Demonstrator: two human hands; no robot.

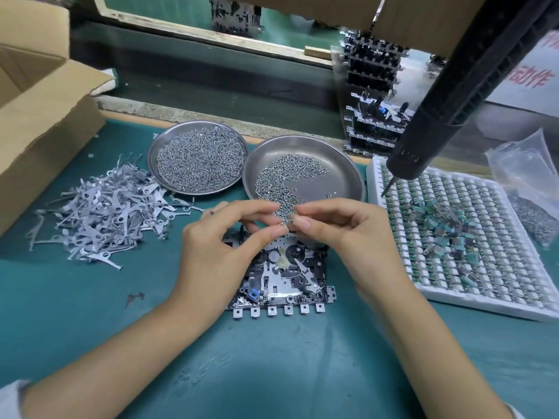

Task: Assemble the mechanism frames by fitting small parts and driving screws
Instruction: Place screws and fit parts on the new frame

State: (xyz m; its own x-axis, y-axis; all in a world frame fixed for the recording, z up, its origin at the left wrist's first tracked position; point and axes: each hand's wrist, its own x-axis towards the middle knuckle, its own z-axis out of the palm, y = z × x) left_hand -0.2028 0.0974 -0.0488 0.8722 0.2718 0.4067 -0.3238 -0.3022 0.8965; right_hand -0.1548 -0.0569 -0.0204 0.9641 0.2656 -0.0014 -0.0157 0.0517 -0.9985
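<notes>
Left hand (220, 243) and right hand (341, 234) fingertips meet, pinching a tiny silver screw (284, 220) above the grey metal mechanism frame (281, 282) on the green desk (272, 358).

An open cardboard box (36, 122) sits at the left edge of the green table mat (90, 313), its flap hanging over the mat's far left corner. A crumpled clear plastic bag (526, 164) lies at the right edge. Beyond the far edge, a white sheet with red characters (526, 71) stands.
</notes>
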